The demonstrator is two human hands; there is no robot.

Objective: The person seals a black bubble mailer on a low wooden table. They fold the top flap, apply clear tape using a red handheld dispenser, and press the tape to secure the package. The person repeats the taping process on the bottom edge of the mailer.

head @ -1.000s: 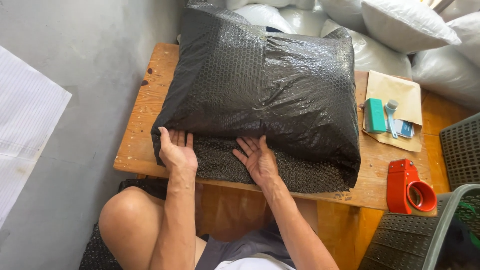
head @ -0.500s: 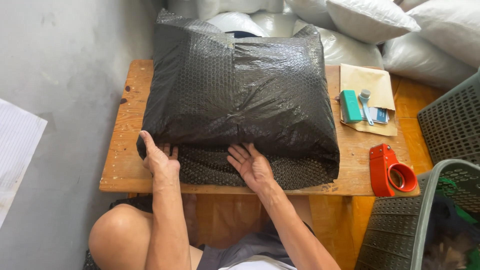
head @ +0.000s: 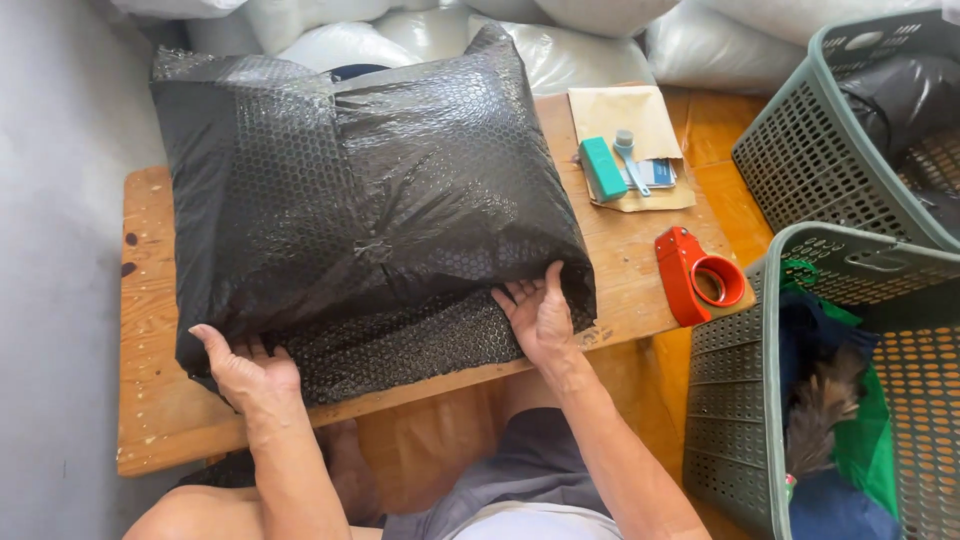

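Pressing the black bubble-wrapped parcel point(head: 370, 210) near edge, left hand point(head: 245, 367) and right hand point(head: 540, 315) lie flat, fingers apart

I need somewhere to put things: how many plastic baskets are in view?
2. One basket is at upper right beside the table, with something black inside. The other is at lower right, holding cloth. Both are cut off by the frame, so more may be hidden.

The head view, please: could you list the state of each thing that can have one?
black bubble-wrapped bundle: wrapped, lying on the wooden table, near flap loose
left hand: open, fingers under the bundle's edge
right hand: open, palm up under the bundle's edge
red tape dispenser: lying unused
green baskets: holding items
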